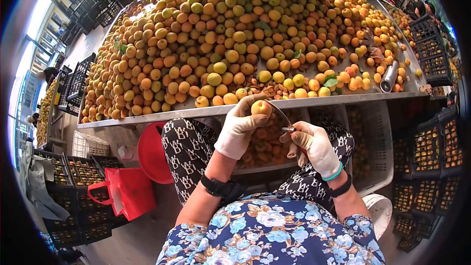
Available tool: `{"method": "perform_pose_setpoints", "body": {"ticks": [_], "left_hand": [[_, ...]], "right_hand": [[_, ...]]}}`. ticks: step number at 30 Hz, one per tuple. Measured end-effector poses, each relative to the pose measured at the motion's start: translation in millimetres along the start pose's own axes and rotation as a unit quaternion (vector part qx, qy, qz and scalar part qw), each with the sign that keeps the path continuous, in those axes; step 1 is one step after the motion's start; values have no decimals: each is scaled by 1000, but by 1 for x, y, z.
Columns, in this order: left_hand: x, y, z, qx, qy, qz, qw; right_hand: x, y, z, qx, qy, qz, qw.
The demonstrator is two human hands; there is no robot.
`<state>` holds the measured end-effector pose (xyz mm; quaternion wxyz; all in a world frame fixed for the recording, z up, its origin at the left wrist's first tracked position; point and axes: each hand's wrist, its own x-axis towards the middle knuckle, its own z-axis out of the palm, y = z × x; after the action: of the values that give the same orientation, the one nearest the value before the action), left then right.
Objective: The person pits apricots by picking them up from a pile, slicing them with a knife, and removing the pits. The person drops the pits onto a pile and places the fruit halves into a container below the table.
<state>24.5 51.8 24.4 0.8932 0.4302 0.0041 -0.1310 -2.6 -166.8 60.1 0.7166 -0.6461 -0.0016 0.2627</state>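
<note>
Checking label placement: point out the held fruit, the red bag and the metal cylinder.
Held fruit [261, 108]: head view, middle of its exposed skin.
Red bag [131, 195]: head view, middle of its body, off the handle.
Metal cylinder [391, 74]: head view, its side.

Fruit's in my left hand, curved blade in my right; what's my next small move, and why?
Perhaps ease the curved blade along the fruit: your left hand grips the fruit upright, and your right hand holds the blade close beside it.

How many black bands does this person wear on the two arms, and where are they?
2: the left band and the right band, each around that arm's wrist. Gloves might hide others.
</note>
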Motion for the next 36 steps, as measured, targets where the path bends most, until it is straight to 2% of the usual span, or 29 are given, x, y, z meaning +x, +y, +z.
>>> {"method": "perform_pose_setpoints", "body": {"ticks": [4,7,10,14,18,22,25,27,29,31,36], "left_hand": [[-1,1,0,-34,-37,-13,999],[-1,-4,-3,-51,-69,-2,996],[-4,-6,6,-53,-68,-10,996],[-5,-10,8,-49,-38,-29,998],[-4,-19,8,-47,-25,-19,998],[-2,-17,9,-59,-7,-11,998],[2,-17,-4,-108,-53,9,993],[-2,-21,-3,-99,-29,-10,995],[-3,-28,4,-121,-15,-35,992],[0,-36,9,-53,-29,-50,997],[-1,-27,16,-50,25,-56,997]], "right_hand": [[-2,0,3,-11,-32,4,999],[-1,6,6,-15,-18,-8,1000],[0,8,7,-20,-30,-3,999],[3,10,21,-16,6,-27,999],[10,10,35,46,31,-12,998],[15,12,38,33,38,15,999],[12,25,36,44,22,27,998],[11,39,33,45,6,19,999],[15,43,37,52,38,6,998],[22,40,38,73,46,-3,996],[27,39,44,85,60,9,995]]}}
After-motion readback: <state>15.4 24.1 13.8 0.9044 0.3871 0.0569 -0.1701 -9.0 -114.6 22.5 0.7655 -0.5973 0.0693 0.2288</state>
